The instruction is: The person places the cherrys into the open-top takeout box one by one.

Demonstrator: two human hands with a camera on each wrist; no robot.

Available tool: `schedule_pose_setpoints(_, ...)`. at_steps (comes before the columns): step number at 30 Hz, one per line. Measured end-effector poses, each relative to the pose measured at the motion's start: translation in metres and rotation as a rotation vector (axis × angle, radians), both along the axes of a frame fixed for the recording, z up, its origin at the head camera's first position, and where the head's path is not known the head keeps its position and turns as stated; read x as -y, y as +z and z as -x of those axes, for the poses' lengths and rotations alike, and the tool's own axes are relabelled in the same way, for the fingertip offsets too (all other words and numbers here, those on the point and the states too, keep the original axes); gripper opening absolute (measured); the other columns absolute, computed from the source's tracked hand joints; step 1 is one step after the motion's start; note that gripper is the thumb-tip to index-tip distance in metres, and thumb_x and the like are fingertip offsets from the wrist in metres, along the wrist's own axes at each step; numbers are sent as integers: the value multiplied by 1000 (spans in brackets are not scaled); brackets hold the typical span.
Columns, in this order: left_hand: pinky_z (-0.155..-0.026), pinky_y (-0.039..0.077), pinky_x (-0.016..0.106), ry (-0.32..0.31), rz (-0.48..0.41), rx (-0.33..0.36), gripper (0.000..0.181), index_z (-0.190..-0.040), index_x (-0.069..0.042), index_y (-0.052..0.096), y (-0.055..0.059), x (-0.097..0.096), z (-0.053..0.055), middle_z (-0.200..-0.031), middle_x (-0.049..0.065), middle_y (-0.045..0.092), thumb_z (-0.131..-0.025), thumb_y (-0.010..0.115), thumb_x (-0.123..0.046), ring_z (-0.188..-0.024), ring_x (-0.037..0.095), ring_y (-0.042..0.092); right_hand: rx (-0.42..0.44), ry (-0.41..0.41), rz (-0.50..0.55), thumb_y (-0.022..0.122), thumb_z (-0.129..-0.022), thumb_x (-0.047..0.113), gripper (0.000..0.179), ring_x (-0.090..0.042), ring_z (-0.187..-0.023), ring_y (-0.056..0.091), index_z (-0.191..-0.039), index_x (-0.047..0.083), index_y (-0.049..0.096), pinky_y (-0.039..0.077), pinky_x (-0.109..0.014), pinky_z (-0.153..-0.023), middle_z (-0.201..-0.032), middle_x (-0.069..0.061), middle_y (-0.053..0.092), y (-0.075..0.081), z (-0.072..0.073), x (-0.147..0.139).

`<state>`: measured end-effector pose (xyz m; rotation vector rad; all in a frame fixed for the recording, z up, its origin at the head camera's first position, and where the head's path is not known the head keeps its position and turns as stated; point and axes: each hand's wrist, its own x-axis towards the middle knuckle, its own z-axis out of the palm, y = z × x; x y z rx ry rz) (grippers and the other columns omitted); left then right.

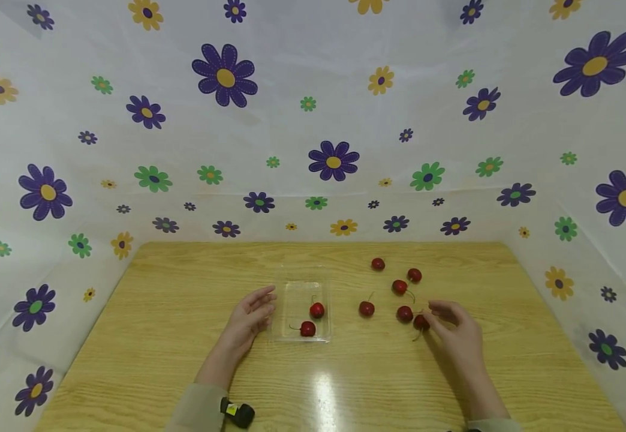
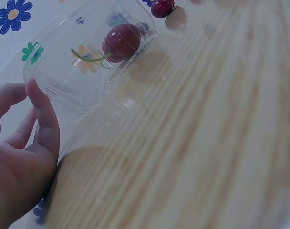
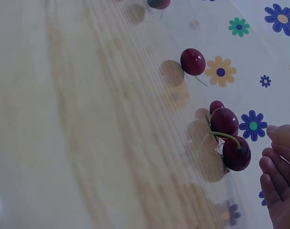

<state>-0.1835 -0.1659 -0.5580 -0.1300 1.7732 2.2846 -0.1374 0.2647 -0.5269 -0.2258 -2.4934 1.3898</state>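
A clear plastic container (image 1: 292,298) holds two dark red cherries with stems; one cherry (image 2: 122,42) shows through its wall in the left wrist view. My left hand (image 1: 248,324) is beside the container's left edge, fingers loosely bent and holding nothing; whether the fingertips touch the rim I cannot tell. Several loose cherries lie on the table to the right of the container. My right hand (image 1: 457,333) is at the nearest of these, a stemmed cherry (image 3: 236,153). In the right wrist view a gap shows between its relaxed fingers (image 3: 278,174) and that cherry.
The wood-grain table (image 1: 183,372) is bordered at the back and sides by a white flower-printed sheet (image 1: 270,126). A lone cherry (image 1: 367,309) lies between the container and the other loose cherries. A black strap with a small device (image 1: 240,414) is on the left wrist.
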Motion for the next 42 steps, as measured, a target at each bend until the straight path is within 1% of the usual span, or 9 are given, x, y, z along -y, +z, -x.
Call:
schedule_pose_setpoints(3, -70, 55, 16, 5, 4, -1, 54, -156, 3, 46, 1, 0, -1, -127, -1, 61, -104, 60, 3, -98, 5, 61, -16, 13, 12, 78, -97, 8, 26, 17, -92, 56, -121, -2, 74, 47, 0, -83, -122, -24, 74, -2, 0, -1)
schedule_pose_setpoints(8, -70, 55, 15, -6, 4, -3, 55, -157, 3, 44, -1, 1, -1, -127, -2, 61, -104, 59, 2, -98, 5, 60, 9, 38, 11, 79, -96, 5, 29, 19, -91, 56, -123, -5, 72, 47, 0, -83, -122, -26, 73, -5, 1, -3)
schedule_pose_setpoints(14, -69, 55, 16, 2, 1, -6, 54, -156, 3, 45, -1, 1, -1, -125, -3, 62, -104, 59, 3, -95, 4, 60, 68, 54, -27, 79, -97, 12, 35, 21, -90, 53, -127, -4, 70, 45, 1, -83, -122, -25, 73, -7, -2, -7)
schedule_pose_setpoints(21, -70, 55, 15, -10, -5, -18, 56, -157, 5, 43, -2, 2, -1, -123, -5, 62, -104, 59, 3, -96, 3, 60, 97, 82, -12, 79, -98, 13, 37, 19, -92, 55, -129, -5, 68, 48, -1, -82, -124, -26, 72, -9, -4, -9)
schedule_pose_setpoints(26, -70, 55, 15, -9, -1, -24, 55, -156, 5, 43, -2, 2, 0, -123, -5, 62, -104, 59, 3, -96, 4, 60, 151, 76, -12, 80, -97, 19, 41, 17, -93, 56, -131, -1, 69, 48, -3, -83, -125, -22, 73, -9, -3, -10)
schedule_pose_setpoints(29, -69, 54, 15, -2, 0, -21, 53, -156, 5, 44, -2, 1, 0, -124, -4, 62, -104, 58, 4, -96, 4, 60, 181, 84, -42, 81, -97, 23, 43, 16, -96, 55, -132, 1, 69, 46, -3, -85, -127, -20, 73, -8, -3, -10)
schedule_pose_setpoints(33, -70, 54, 16, -5, -2, -15, 53, -156, 3, 45, -2, 1, 0, -125, -3, 61, -104, 59, 3, -97, 5, 60, 180, 99, -75, 82, -96, 21, 43, 16, -98, 54, -132, 1, 69, 43, -2, -87, -128, -19, 73, -8, -4, -10)
schedule_pose_setpoints(39, -71, 54, 16, -28, -2, -14, 55, -157, 3, 42, -1, 1, 0, -127, -3, 59, -105, 58, 2, -99, 6, 59, 175, 115, -88, 82, -95, 20, 42, 17, -99, 53, -131, 1, 70, 40, 2, -88, -130, -20, 72, -7, -4, -11)
schedule_pose_setpoints(42, -70, 54, 15, -25, -12, -11, 55, -157, 3, 43, -1, 1, 0, -127, -2, 59, -105, 57, 3, -97, 5, 59, 172, 117, -108, 83, -95, 19, 41, 16, -100, 53, -130, 1, 71, 39, 2, -88, -129, -20, 73, -7, -4, -10)
